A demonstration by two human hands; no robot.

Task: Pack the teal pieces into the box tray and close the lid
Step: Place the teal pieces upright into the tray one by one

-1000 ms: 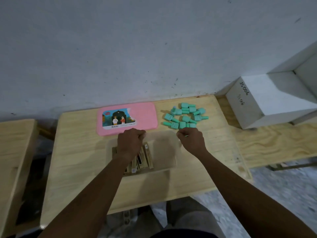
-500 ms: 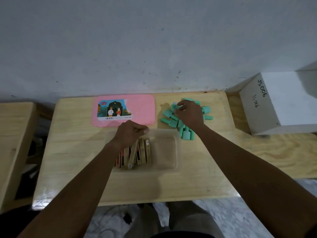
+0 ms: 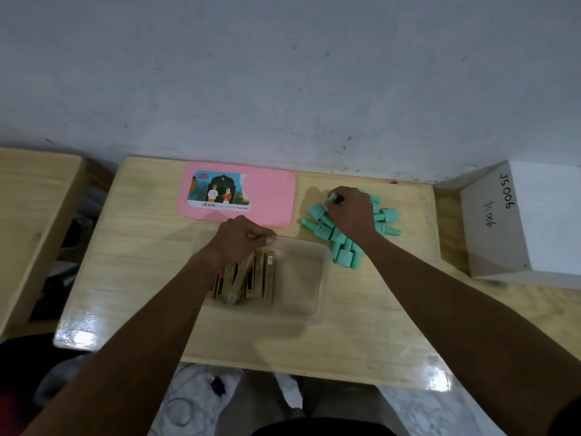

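Observation:
A clear plastic box tray sits mid-table with several gold and red sticks standing in its left half. My left hand rests fisted on the tray's far rim, pinching the rim between thumb and fingers. A pile of teal pieces lies to the right of the tray. My right hand lies on top of the pile, its fingertips closed on one teal piece at the pile's far left. The pink lid, with a picture label, lies flat behind the tray.
A white box marked JS006 stands at the right, beside the wooden table. A second wooden surface is at the left. A grey wall runs along the table's far edge. The floor shows below the near edge.
My right hand moved from the tray's right rim onto the teal pile and closed its fingertips on a piece. The left hand stayed on the tray. The camera tilted down.

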